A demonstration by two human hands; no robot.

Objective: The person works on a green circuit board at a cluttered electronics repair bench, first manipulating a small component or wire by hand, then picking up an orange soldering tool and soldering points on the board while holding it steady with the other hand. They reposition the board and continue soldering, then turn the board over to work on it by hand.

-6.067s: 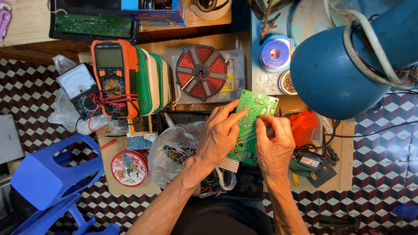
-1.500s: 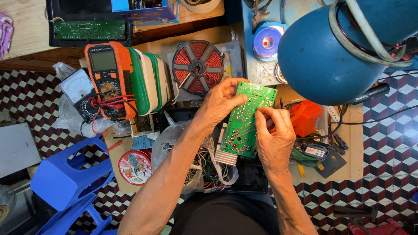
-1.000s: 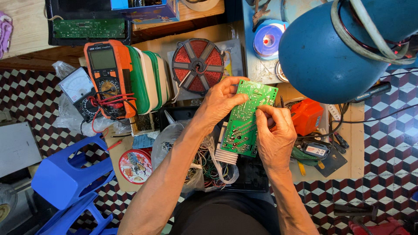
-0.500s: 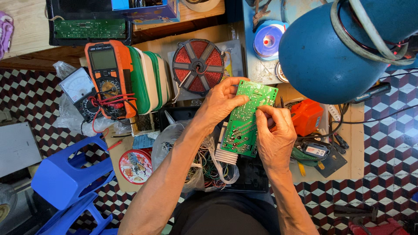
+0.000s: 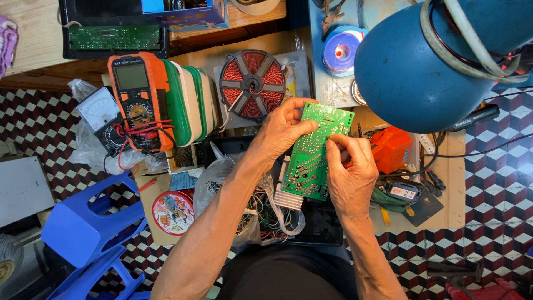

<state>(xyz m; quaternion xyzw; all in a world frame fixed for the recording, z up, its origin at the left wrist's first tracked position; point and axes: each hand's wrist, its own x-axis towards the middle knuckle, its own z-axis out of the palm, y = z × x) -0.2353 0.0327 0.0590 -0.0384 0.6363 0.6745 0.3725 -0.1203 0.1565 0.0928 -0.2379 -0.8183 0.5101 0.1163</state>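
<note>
A green circuit board [image 5: 315,155] with its solder side up is tilted above the cluttered workbench. My left hand [image 5: 280,133] grips its left edge, thumb over the top near the upper corner. My right hand [image 5: 348,172] rests against the board's right edge, fingertips pinched together on the board at about mid-height. What the right fingertips pinch is too small to tell. A white ribbed part [image 5: 288,199] hangs at the board's lower end.
A red copper coil disc [image 5: 252,85] lies behind the board. An orange multimeter [image 5: 136,97] with red leads and an analogue meter [image 5: 100,111] are at the left. A big blue lamp shade [image 5: 433,61] hangs at upper right, a blue plastic stool [image 5: 83,228] at lower left, a wire bag [image 5: 261,211] below.
Since six seconds ago the view shifted slightly and the board sits a little lower. Over the last second and a half both hands and the board stay almost still.
</note>
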